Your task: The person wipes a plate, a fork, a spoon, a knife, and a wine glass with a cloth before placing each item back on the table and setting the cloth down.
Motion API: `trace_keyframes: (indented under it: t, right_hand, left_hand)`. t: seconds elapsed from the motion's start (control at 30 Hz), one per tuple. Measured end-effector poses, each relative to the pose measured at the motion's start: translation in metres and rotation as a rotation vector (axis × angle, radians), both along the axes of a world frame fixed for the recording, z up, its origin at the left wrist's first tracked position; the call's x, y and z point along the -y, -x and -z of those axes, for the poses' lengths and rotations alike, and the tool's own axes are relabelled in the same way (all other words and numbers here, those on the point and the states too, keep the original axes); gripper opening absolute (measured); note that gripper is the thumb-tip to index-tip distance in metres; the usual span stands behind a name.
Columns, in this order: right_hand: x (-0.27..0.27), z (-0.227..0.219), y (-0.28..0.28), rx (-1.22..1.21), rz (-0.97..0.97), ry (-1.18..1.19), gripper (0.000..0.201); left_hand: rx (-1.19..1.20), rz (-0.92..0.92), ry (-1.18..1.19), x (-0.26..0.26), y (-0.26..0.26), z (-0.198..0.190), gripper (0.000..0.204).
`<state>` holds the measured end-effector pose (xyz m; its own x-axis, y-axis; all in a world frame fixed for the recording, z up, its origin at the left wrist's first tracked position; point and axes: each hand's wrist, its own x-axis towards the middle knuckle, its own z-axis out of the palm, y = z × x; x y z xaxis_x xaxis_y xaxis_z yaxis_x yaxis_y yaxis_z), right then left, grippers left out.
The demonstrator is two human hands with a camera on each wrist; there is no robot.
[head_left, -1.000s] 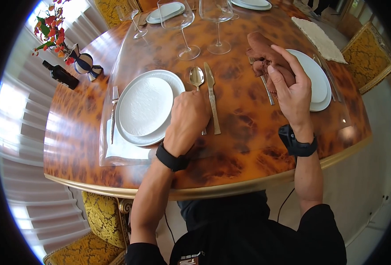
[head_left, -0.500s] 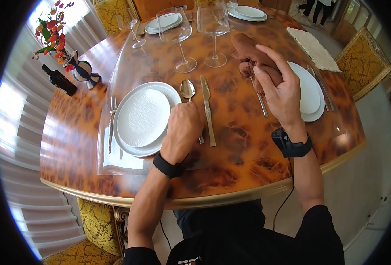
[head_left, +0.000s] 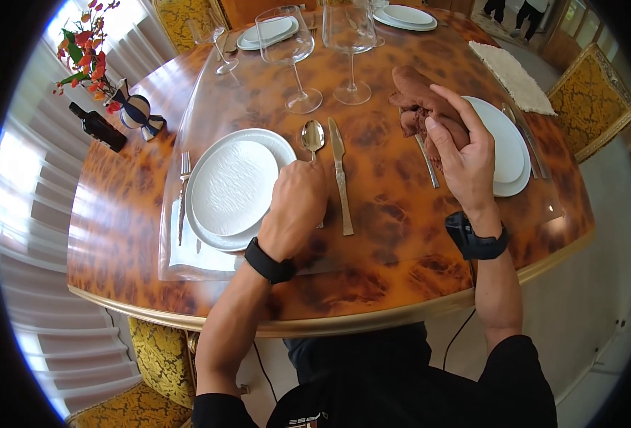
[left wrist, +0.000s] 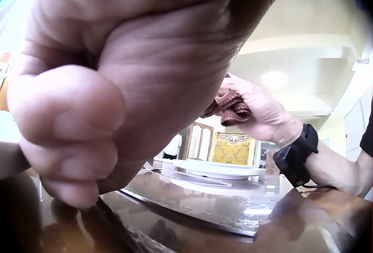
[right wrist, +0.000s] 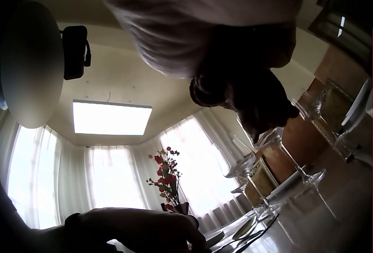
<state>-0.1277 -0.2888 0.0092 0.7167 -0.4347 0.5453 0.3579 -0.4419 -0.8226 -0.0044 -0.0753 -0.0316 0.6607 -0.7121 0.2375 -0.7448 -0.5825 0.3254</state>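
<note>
My left hand [head_left: 299, 203] is curled over the handle of a spoon [head_left: 313, 134], between a stacked pair of white plates [head_left: 233, 187] and a knife [head_left: 339, 175]. The spoon's bowl shows beyond the knuckles; most of its handle is hidden under the hand. In the left wrist view the curled fingers [left wrist: 70, 104] fill the near side, low over the glossy table. My right hand [head_left: 472, 160] grips a bunched brown cloth napkin [head_left: 429, 100], raised in front of another plate setting [head_left: 511, 160]. The napkin appears dark in the right wrist view.
Two wine glasses [head_left: 352, 93] stand beyond the plates, with a smaller glass [head_left: 226, 65] farther left. A fork [head_left: 182, 200] lies left of the plates. A dark bottle [head_left: 98, 127] and a flower vase [head_left: 140, 114] are at far left; a beige placemat [head_left: 513, 75] is at right.
The head view has shifted slightly. The spoon's handle end has turned a little away from the knife under my left hand. My right hand still holds the napkin up.
</note>
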Motion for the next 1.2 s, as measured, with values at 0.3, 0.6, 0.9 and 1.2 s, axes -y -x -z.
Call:
trace_keyframes:
  t: [0.3,0.6,0.9,1.2]
  right_hand:
    - [0.001,0.0,0.002,-0.027,-0.008,-0.04,0.035]
    - [0.008,-0.002,0.003,0.073,0.129,-0.043,0.034]
    - [0.019,0.005,0.001,0.116,0.0,-0.446,0.037]
    - [0.027,0.004,0.002,0.15,0.148,-0.377,0.035]
  left_hand:
    - [0.025,0.022,-0.019,-0.004,0.003,0.003,0.019]
    - [-0.034,0.082,0.029,0.058,-0.041,-0.054,0.042]
    - [-0.017,-0.08,0.489,0.179,-0.151,0.031,0.048]
    - [-0.24,0.094,0.745,0.198,-0.134,-0.006,0.033]
